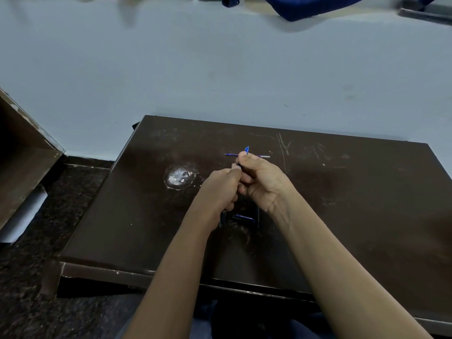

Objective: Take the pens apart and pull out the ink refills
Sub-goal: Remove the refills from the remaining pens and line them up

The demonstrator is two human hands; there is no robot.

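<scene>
Both hands meet over the middle of the dark brown table [342, 192]. My right hand [263, 182] is closed around a blue pen [246, 150], whose blue tip sticks up past the fingers. My left hand [221, 189] pinches the pen's lower end, and most of the barrel is hidden between the fingers. A thin ink refill [247, 155] lies flat on the table just beyond my hands, partly hidden by my right hand. Under my wrists lie several dark pens [244, 216] with blue lettering, partly covered.
A round white worn patch [179, 177] marks the table left of my hands. The table's far edge meets a pale wall. A brown wooden piece [22, 152] stands at the left over dark speckled floor. Blue cloth [305, 6] hangs at the top.
</scene>
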